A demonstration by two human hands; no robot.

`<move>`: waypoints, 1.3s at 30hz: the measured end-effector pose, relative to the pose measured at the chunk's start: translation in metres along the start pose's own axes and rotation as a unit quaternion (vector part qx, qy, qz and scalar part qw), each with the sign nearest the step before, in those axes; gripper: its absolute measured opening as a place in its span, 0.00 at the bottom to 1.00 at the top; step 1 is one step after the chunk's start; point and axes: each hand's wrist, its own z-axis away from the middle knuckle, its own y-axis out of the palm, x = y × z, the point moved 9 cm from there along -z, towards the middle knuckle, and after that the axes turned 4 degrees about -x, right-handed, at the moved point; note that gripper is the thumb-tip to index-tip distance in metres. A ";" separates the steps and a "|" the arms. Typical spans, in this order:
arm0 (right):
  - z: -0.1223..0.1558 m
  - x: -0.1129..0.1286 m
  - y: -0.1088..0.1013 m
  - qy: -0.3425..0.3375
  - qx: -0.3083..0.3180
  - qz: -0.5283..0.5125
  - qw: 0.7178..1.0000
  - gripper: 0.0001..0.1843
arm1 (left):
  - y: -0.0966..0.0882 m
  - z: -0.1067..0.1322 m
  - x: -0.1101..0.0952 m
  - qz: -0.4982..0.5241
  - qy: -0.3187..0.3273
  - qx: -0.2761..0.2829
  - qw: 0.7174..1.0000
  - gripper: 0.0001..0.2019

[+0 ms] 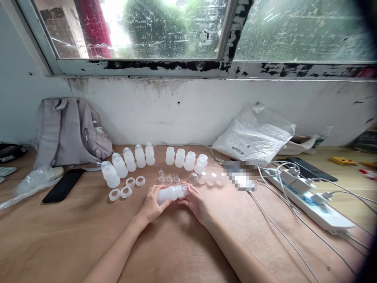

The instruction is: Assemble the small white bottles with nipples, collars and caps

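Observation:
A frosted white baby bottle (169,194) lies on its side in the air just above the table, its clear-capped end toward the right. My left hand (152,204) is closed around the bottle's base end. At the other end, my right hand (196,201) has its fingers closed about the clear cap (183,190). Beyond my hands are several small clear teats (169,179) and several clear domed caps (202,179). Several white screw rings (126,192) lie to the left.
Capped bottles (129,159) stand in a curved row at left, open bottles (180,158) further right. A grey backpack (70,133), black phone (63,185) and plastic bag (37,182) sit left. Right are a silver mailer (256,133), cables and a power strip (330,218).

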 end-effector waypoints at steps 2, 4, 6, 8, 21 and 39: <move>0.001 0.005 0.004 -0.005 0.016 -0.018 1.000 0.15 | 0.001 0.001 -0.001 -0.049 0.016 0.022 0.998 0.17; 0.003 0.012 0.007 -0.014 0.032 -0.042 0.999 0.14 | 0.003 0.003 -0.002 -0.077 0.024 0.042 0.996 0.18; 0.005 0.018 0.009 -0.014 0.046 -0.064 0.997 0.14 | 0.006 0.005 -0.005 -0.088 0.032 0.058 0.994 0.18; 0.007 0.023 0.011 -0.009 0.059 -0.068 0.996 0.15 | 0.010 0.007 -0.008 -0.088 0.040 0.067 0.993 0.18; -0.001 0.008 -0.001 0.003 0.028 -0.018 0.999 0.13 | 0.016 0.006 -0.003 -0.138 0.037 0.001 0.990 0.21; -0.016 0.001 -0.033 0.022 -0.060 -0.025 0.998 0.09 | -0.074 -0.128 -0.073 -0.149 0.056 0.037 0.987 0.18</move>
